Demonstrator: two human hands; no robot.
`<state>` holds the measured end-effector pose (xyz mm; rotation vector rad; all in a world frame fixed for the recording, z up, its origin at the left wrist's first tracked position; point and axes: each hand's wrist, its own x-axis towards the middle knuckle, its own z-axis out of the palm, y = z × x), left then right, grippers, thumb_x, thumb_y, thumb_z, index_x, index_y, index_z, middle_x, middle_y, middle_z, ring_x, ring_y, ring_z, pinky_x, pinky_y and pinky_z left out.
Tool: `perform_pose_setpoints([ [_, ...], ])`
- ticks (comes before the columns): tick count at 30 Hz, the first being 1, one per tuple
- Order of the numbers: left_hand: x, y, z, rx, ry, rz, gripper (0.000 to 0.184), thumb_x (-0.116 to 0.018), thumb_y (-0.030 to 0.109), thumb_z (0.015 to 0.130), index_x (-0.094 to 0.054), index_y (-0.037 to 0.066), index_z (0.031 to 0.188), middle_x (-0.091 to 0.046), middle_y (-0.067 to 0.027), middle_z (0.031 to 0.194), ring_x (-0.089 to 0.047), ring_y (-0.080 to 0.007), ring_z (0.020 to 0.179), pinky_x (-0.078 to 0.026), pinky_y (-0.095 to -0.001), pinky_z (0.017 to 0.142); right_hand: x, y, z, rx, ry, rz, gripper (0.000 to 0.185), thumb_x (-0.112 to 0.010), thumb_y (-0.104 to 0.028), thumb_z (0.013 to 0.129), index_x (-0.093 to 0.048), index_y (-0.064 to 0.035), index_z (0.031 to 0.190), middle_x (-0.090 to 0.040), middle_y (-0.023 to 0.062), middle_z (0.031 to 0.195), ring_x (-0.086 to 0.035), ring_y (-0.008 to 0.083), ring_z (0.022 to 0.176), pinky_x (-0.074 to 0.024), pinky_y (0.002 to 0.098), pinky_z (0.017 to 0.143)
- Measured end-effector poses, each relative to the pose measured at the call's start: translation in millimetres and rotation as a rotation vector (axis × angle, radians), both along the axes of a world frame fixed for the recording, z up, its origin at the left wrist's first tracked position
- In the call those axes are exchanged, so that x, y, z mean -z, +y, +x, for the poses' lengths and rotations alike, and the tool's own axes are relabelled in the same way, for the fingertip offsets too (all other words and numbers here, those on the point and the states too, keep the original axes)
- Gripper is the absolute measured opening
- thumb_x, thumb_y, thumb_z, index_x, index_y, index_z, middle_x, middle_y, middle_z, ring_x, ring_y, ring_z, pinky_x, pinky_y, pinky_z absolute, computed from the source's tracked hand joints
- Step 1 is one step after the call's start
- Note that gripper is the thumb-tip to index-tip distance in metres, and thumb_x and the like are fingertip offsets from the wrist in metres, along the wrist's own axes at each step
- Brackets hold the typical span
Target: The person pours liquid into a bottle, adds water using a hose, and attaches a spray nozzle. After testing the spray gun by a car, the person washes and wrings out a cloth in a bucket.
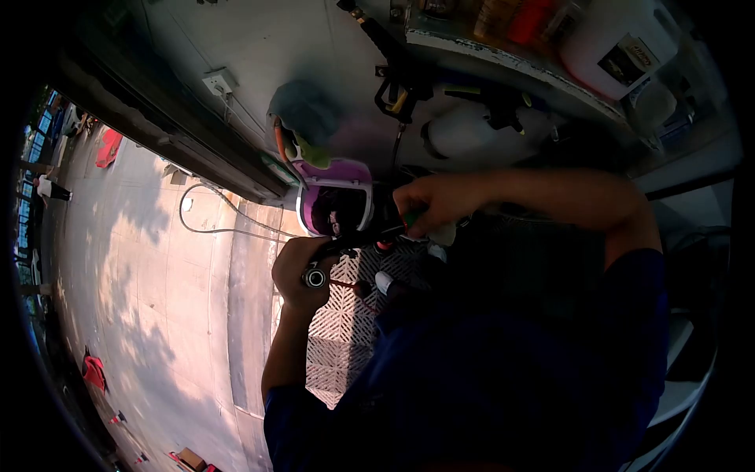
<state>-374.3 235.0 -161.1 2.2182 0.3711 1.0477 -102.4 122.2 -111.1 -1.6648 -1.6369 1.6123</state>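
Observation:
My left hand is closed around a long dark tool with a round metal fitting at the near end. The tool is in shadow, and its kind is unclear. At its far end, my right hand grips a small green-and-red handle, perhaps a screwdriver's; its tip is hidden against the dark tool. Just beyond both hands stands a purple-and-white bucket with dark contents. A thin reddish rod shows beside my left hand, below the dark tool.
Spray guns hang on the wall near a white bottle. A shelf with containers juts out at upper right. Light grid mats lie underfoot. A hose loops onto the sunlit pavement, where a distant person stands.

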Motion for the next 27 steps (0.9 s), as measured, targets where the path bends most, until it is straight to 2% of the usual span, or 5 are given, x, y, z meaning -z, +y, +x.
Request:
perform_pose_setpoints([
  [6, 12, -3, 23, 0.064, 0.005, -0.020, 0.028, -0.076, 0.000, 0.067, -0.067, 0.000, 0.093, -0.064, -0.0115, 0.080, -0.062, -0.0233, 0.071, -0.049, -0.0299, 0.063, 1, -24, 15, 0.022, 0.039, -0.209, 0.034, -0.070, -0.026, 0.085, -0.053, -0.0083, 0.110, -0.063, 0.0039, 0.091, -0.061, 0.0128, 0.076, -0.0479, 0.0306, 0.064],
  [8, 12, -5, 35, 0.095, 0.009, -0.065, 0.029, -0.078, 0.002, 0.067, -0.068, 0.000, 0.094, -0.065, -0.0114, 0.081, -0.063, -0.0240, 0.073, -0.049, -0.0309, 0.065, 2, -40, 2, 0.030, -0.326, 0.366, 0.042, -0.068, -0.030, 0.086, -0.051, -0.0074, 0.119, -0.063, 0.0073, 0.098, -0.063, 0.0190, 0.077, -0.0498, 0.0340, 0.065],
  [17, -9, -18, 109, 0.142, -0.225, -0.600, 0.024, -0.069, 0.011, 0.085, -0.067, -0.002, 0.105, -0.069, -0.0107, 0.089, -0.064, -0.0195, 0.071, -0.051, -0.0311, 0.064, -36, -84, 26, 0.256, -0.682, 0.521, 0.036, -0.067, -0.032, 0.086, -0.063, -0.0011, 0.103, -0.059, 0.0132, 0.095, -0.062, 0.0318, 0.084, -0.0500, 0.0394, 0.069],
  [21, -67, -4, 143, 0.387, -0.500, -1.237, 0.027, -0.061, 0.016, 0.091, -0.065, -0.005, 0.108, -0.060, -0.0050, 0.071, -0.043, -0.0051, 0.047, -0.027, -0.0191, 0.040, -115, -113, 64, 0.477, -0.694, 0.722, 0.029, -0.071, -0.021, 0.085, -0.061, 0.0027, 0.099, -0.055, 0.0127, 0.085, -0.060, 0.0273, 0.077, -0.0469, 0.0360, 0.065],
  [27, -110, 7, 240, 0.327, -0.172, -0.914, 0.021, -0.073, 0.013, 0.083, -0.067, -0.006, 0.090, -0.057, -0.0065, 0.070, -0.047, -0.0053, 0.049, -0.028, -0.0188, 0.041, -265, -128, 91, 0.733, -0.939, 0.957, 0.021, -0.067, -0.022, 0.089, -0.063, -0.0025, 0.096, -0.058, 0.0019, 0.066, -0.049, 0.0047, 0.046, -0.0373, 0.0195, 0.041],
])
